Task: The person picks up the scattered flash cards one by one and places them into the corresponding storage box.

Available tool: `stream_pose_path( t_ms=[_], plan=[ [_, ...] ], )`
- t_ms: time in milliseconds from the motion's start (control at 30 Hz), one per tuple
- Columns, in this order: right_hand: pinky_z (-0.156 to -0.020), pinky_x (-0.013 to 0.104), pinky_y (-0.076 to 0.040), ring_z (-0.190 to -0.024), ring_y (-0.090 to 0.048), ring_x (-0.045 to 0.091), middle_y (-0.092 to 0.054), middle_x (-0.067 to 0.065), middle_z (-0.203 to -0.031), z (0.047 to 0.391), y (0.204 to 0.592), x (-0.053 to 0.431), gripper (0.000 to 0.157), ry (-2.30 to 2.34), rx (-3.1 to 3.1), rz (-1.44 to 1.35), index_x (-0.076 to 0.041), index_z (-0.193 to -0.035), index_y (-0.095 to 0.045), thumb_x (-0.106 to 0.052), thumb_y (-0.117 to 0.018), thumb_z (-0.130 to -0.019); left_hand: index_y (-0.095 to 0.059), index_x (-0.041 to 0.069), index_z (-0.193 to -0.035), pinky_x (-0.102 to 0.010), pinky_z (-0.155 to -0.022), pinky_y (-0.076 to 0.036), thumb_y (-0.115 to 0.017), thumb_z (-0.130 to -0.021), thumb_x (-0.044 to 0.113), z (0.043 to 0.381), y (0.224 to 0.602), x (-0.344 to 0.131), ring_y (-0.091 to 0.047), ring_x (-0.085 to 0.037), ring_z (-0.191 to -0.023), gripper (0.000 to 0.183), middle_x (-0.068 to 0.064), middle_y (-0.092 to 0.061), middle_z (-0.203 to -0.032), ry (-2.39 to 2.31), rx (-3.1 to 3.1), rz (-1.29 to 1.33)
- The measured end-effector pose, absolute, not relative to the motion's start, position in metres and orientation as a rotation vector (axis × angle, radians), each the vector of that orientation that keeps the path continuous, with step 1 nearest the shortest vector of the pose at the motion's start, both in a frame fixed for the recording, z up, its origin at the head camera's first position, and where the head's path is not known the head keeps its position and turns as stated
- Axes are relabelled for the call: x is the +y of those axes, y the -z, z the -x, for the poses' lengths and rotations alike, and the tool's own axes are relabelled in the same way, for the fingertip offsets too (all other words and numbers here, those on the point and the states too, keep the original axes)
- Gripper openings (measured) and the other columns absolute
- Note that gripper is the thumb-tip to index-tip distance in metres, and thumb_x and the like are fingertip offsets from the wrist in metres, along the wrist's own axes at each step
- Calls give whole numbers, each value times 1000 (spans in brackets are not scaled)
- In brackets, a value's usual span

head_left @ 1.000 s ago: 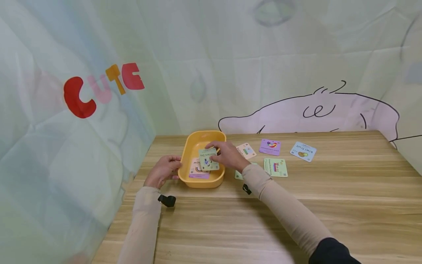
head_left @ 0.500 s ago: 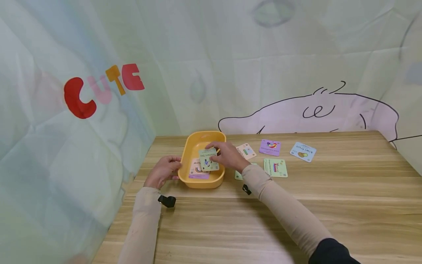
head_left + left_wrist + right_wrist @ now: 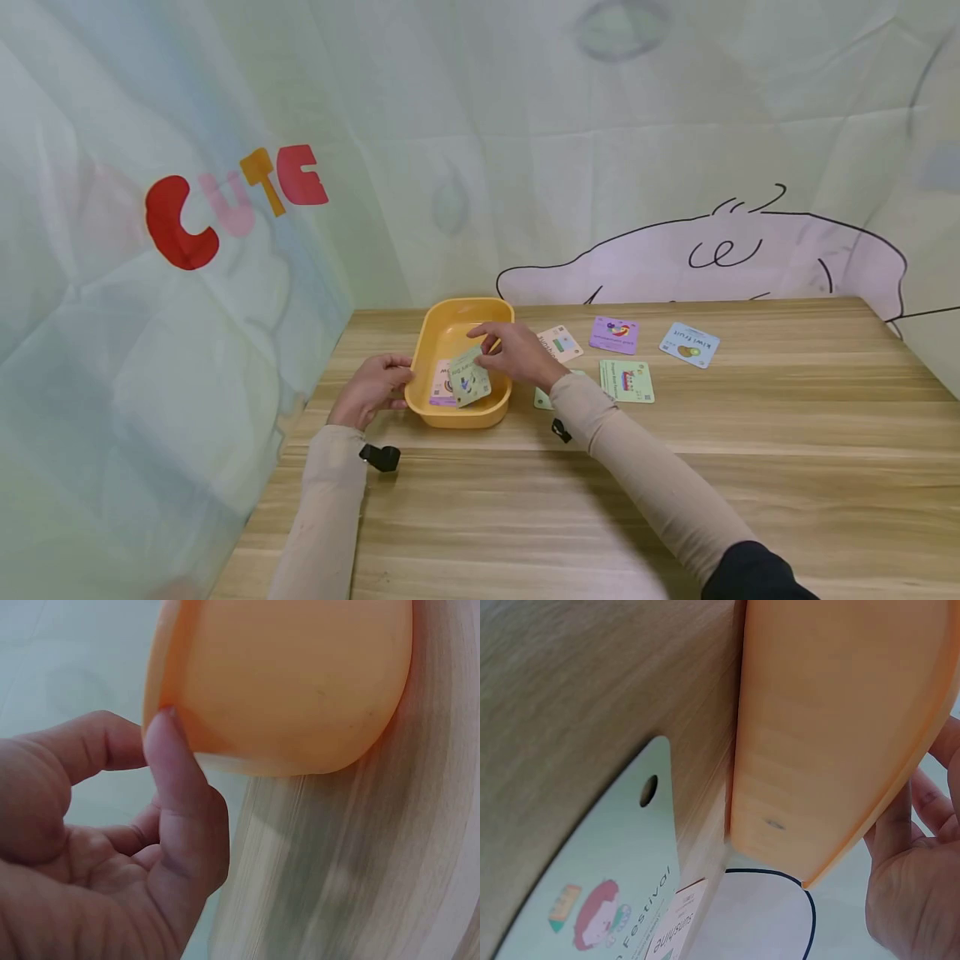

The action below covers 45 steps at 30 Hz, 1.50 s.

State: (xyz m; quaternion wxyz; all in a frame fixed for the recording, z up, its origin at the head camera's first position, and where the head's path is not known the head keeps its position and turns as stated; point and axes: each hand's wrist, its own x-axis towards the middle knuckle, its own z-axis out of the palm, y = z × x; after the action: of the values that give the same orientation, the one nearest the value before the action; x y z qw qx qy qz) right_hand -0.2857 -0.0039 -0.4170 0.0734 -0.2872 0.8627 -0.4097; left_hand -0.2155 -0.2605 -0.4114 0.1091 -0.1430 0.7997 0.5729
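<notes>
In the head view, my left hand (image 3: 369, 390) pinches the left rim of a yellow-orange plastic tray (image 3: 461, 419). The left wrist view shows the thumb (image 3: 174, 750) against the tray's wall. Over the tray's right side is my right hand (image 3: 517, 350), thumb and forefinger apart. Just below its thumb, a pale green picture card (image 3: 470, 383) slants, slightly blurred; whether the thumb still touches it is unclear. Beneath it lie a pinkish card (image 3: 438, 379) and a purple card (image 3: 441, 401), both partly covered.
Right of the tray, a cream card (image 3: 561, 342), a purple card (image 3: 614, 335), a blue kiwi fruit card (image 3: 690, 345) and a green card (image 3: 627, 381) lie on the wooden table (image 3: 675, 467). Another green card (image 3: 619, 892) is partly hidden by the right forearm. Printed cloth (image 3: 450, 167) hangs behind.
The pale green card has slipped down from the right hand's fingers and turned askew, lower in the tray. The forefinger no longer lies on it. The left hand and tray stay put.
</notes>
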Motion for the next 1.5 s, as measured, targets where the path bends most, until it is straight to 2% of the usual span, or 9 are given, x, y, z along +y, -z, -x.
stream_pose_path(
  t_ms=[133,833,1300,1500],
  plan=[
    [-70,24,-54,-85,-65,15,-68,-1,-96,285,417,-4,44,1249,2576,862,-12,-133,-66,-15,-77,-91,-53,-1,-135,-29,-67,-60,-57,-103,14,216,413,-261,-60,-21,-87,36,-15,-58,-117,-1680,2356,423],
    [-71,24,-54,-85,-65,15,-68,0,-96,286,416,-4,41,1252,2566,870,-10,-131,-66,-16,-77,-92,-53,0,-136,-29,-68,-60,-57,-103,14,216,412,-263,-61,-21,-88,36,-15,-57,-119,-1681,2353,422],
    [-77,27,-58,-86,-67,15,-68,1,-95,287,416,-4,40,1308,2528,889,-8,-131,-67,-11,-76,-92,-53,-1,-136,-29,-67,-60,-57,-103,14,216,410,-261,-59,-21,-89,36,-15,-58,-118,-1681,2353,426],
    [-79,28,-60,-88,-71,25,-67,3,-97,286,418,-2,36,1451,2459,818,-7,-129,-67,-11,-73,-94,-54,0,-135,-30,-67,-60,-57,-103,14,217,412,-261,-60,-22,-89,35,-15,-58,-117,-1678,2353,425]
  ],
)
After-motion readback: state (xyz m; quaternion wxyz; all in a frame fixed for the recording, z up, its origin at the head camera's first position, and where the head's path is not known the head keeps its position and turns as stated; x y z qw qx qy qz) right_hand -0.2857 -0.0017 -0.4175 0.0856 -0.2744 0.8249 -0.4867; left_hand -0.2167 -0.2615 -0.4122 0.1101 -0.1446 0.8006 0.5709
